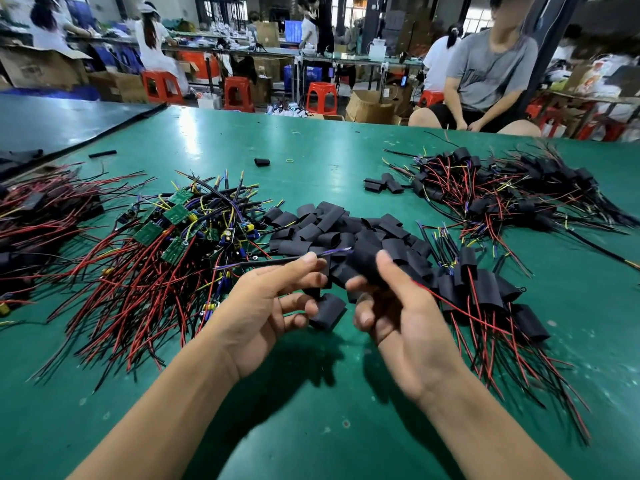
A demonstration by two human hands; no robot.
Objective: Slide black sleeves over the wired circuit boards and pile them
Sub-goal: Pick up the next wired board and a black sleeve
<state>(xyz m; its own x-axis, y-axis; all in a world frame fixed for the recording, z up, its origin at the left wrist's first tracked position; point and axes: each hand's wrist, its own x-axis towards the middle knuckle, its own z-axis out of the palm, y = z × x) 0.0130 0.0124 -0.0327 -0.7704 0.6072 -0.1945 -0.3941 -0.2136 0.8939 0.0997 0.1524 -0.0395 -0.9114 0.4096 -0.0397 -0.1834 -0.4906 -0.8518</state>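
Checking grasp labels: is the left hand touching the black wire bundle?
Touching. Head view shows the left hand pinching the black wire bundle between thumb and forefinger.

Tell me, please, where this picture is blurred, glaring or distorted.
Head view: the right hand and the sleeve it holds are motion-blurred; head view: ceiling light glares on the green table; head view: the wide lens bends the far table edge.

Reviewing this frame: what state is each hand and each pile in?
Left hand, pinching a wire lead.
Right hand, gripping a black sleeve, motion-blurred.
Bare boards pile, unsleeved.
Loose sleeves pile, empty.
Finished pile, sleeved.
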